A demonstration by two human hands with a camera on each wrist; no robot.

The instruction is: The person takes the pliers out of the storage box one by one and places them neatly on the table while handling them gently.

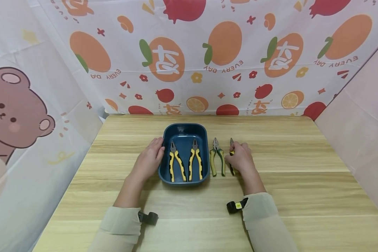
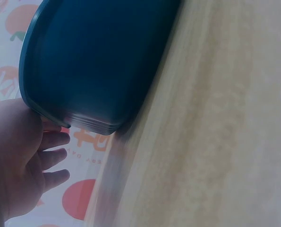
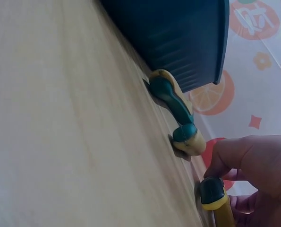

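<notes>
A dark blue rectangular tray [image 1: 184,144] stands on the table and holds two pairs of yellow-and-black pliers, the left pair [image 1: 177,162] and the right pair [image 1: 195,161], jaws pointing to the back. My left hand [image 1: 147,158] touches the tray's left side at the rim; in the left wrist view its fingers [image 2: 55,158] extend loosely past the wall. Just right of the tray lie green-and-tan pliers [image 1: 217,157], handles spread. Beside them my right hand [image 1: 242,157] grips another pair of yellow-and-black pliers [image 3: 218,201] by the handles, partly hidden under the fingers.
The wooden table [image 1: 289,196] runs back to a fruit-print cloth [image 1: 193,70] hanging behind it. A cloth with a bear print [image 1: 15,108] hangs at the left. Both wrists carry a small black camera, such as the right one [image 1: 234,206].
</notes>
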